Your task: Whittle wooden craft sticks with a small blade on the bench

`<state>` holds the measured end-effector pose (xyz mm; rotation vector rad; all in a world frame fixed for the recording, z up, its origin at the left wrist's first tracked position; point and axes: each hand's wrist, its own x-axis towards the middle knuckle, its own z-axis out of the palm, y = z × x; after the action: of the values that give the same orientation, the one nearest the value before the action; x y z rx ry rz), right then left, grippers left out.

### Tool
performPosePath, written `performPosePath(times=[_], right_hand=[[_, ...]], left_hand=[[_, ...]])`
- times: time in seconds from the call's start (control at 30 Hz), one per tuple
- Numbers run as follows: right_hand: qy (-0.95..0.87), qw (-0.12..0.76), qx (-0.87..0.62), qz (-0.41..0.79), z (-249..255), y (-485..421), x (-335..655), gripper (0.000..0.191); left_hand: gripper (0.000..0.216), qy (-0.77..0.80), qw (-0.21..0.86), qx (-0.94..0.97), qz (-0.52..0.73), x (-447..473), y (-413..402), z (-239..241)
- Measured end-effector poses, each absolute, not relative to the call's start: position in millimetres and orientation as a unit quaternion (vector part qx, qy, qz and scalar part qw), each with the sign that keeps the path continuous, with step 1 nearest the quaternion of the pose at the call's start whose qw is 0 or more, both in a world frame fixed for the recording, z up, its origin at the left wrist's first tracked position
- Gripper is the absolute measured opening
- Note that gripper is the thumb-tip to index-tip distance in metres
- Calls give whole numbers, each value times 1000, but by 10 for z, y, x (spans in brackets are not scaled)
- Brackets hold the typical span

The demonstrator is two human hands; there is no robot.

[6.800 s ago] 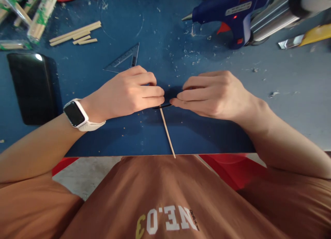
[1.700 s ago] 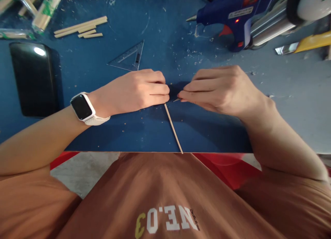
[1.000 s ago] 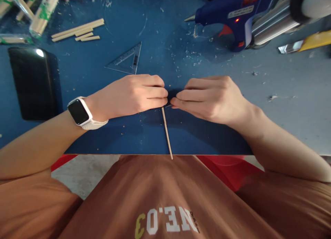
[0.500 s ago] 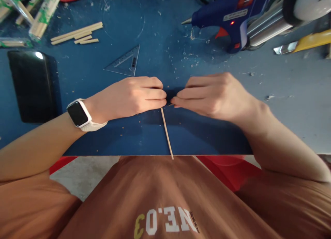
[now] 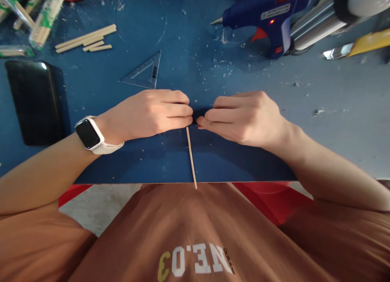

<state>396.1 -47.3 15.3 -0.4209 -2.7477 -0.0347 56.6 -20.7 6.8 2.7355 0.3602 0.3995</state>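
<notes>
My left hand (image 5: 164, 113) is closed, its fingertips pinching the upper end of a thin wooden stick (image 5: 191, 158). The stick runs down toward me and its lower tip reaches just past the table edge. Close by on the right, my right hand (image 5: 237, 118) is also closed, thumb and fingers pressed together on a small thin blade-like piece (image 5: 196, 125). Most of that piece is hidden by the fingers. A narrow gap separates the two hands. Just beyond my left hand lies a clear triangular ruler (image 5: 154, 70).
Several cut wooden sticks (image 5: 82, 41) lie at the back left, near wrapped stick packs (image 5: 45, 22) and a black phone-like slab (image 5: 32, 103). A blue glue gun (image 5: 252, 14) with a lit red light is at the back right, beside a yellow utility knife (image 5: 365, 44).
The whole view has shifted slightly. My right hand has edged closer to the stick, and the stick's lower end has swung a little to the left. Both hands keep their grip.
</notes>
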Motion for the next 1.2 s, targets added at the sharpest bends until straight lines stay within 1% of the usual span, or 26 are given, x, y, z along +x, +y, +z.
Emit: performPosePath(times=[0.13,0.23,0.3,0.4,0.53,0.63,0.7,0.77,0.83,0.93,1.07,1.2], right_hand=[[-980,120,-161,15,165,-480,3961,28],[-981,112,-156,38,251,-400,4060,26],[-982,107,-153,42,308,-357,4106,29],[-980,132,-150,10,330,-363,4068,30],[-969,191,-151,-48,281,-441,3937,24],[-968,196,-152,-50,295,-440,3941,22],[-973,176,-147,-31,331,-410,3986,24],[-976,159,-145,-21,356,-388,4020,29],[-975,164,-144,-27,349,-392,4016,32],[-973,171,-149,-48,295,-440,3969,31],[-979,112,-166,-45,283,-469,3987,37],[-983,101,-154,-1,367,-404,4080,39]], left_hand=[[45,140,216,954,154,575,-211,66],[46,131,183,964,144,582,-217,69],[46,126,159,969,138,588,-220,76],[45,123,148,972,137,591,-224,94],[42,131,176,964,148,576,-220,117],[42,131,184,963,148,565,-217,122],[43,121,155,971,138,572,-220,124],[43,105,109,980,130,594,-225,134],[41,84,52,985,140,625,-229,155],[35,56,-15,982,179,662,-228,197],[31,50,-30,980,191,668,-220,237],[42,54,-26,985,161,640,-216,216]])
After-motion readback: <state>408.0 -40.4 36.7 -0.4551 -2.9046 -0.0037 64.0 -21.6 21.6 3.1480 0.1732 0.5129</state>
